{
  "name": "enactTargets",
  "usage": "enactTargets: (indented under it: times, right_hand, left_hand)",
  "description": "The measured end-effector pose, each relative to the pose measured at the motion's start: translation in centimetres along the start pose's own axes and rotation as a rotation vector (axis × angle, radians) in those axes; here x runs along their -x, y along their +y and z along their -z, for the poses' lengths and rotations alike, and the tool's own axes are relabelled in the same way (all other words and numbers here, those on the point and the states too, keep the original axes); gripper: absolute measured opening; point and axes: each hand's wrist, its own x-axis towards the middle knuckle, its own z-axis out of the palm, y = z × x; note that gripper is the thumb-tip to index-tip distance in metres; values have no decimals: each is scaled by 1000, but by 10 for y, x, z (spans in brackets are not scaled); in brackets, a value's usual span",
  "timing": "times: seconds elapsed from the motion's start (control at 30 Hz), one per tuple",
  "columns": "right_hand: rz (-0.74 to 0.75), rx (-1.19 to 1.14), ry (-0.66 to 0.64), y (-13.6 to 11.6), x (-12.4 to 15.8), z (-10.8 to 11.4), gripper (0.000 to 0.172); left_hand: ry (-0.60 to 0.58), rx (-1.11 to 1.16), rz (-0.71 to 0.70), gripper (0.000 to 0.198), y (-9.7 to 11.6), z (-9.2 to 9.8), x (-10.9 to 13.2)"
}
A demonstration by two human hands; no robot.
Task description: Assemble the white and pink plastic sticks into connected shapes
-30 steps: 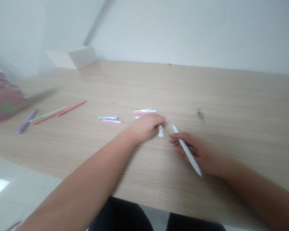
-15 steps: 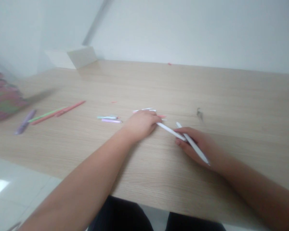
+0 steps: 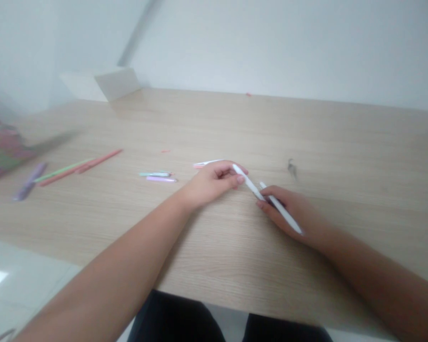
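Note:
My left hand (image 3: 214, 183) is curled at the middle of the wooden table (image 3: 342, 142), its fingers pinching one end of a white pen part (image 3: 248, 181). The other end of that part meets my right hand (image 3: 292, 211). My right hand is closed round a white pen barrel (image 3: 281, 209) that lies slanting across its fingers. The two white pieces almost touch at my right fingertips. Just behind my left hand lie more small pen parts, white and pink (image 3: 203, 164).
Left of my hands lie a green and a purple pen refill (image 3: 159, 176). Further left are pink, green and purple pens (image 3: 76, 166). A patterned pink cloth (image 3: 2, 152) lies at the left edge. A white box (image 3: 107, 83) stands at the back left.
My left hand picked up a white pen part from the table and brought its end to my right hand. My right hand shifted slightly up and left with its white barrel.

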Motion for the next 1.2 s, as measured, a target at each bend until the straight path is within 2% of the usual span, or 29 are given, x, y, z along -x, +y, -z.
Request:
enactTargets:
  times: [0.2,0.33,0.43,0.6,0.8,0.93,1.2]
  right_hand:
    - [-7,-9,-64,-6,0,1,24]
    - [-5,41,-75,-9,-1,1,25]
    - [2,70,-61,-9,-1,-1,27]
    - [3,86,-70,-8,1,-1,30]
    - [17,82,-81,-9,2,-1,33]
    - [20,82,-82,-11,1,0,33]
    - [56,77,-49,-10,5,1,36]
  left_hand:
    - [96,21,-74,26,3,-5,2]
    - [213,-159,-157,29,8,-6,6]
    - [258,-251,-204,31,11,-5,8]
    - [268,-292,-251,34,11,-4,9]
    - [278,-370,-307,48,9,-1,8]
    - [290,-440,-329,46,11,2,8]
    - [262,-550,-255,46,11,5,9]
